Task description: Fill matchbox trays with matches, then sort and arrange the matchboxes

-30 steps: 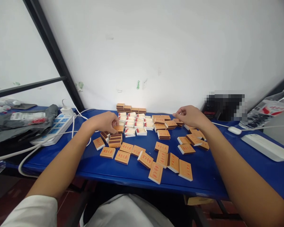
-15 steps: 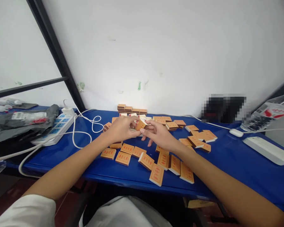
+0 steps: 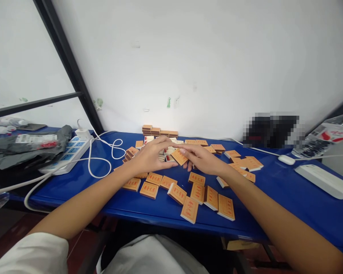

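Note:
Above the middle of the blue table, both hands meet at an orange matchbox (image 3: 179, 156) with red print, tilted toward me. My right hand (image 3: 200, 156) grips it, thumb on the printed face and fingers behind. My left hand (image 3: 153, 154) curves round its left side, thumb by the lower edge and index finger along the top. Just behind the hands lie white trays filled with matches (image 3: 169, 153), partly covered by my left hand. Closer to me, several closed matchboxes (image 3: 149, 190) lie flat, some overlapping.
Stacked matchboxes (image 3: 156, 131) stand by the wall; more lie scattered at right (image 3: 250, 163). At left are a power strip (image 3: 71, 154), looped white cables (image 3: 88, 163) and a grey plastic bag (image 3: 31, 148). A water bottle (image 3: 326, 133) and a white device (image 3: 322, 181) are at right.
The held matchbox has shifted slightly right and toward me, and its printed face shows more. My hands moved with it, uncovering more of the match-filled trays behind.

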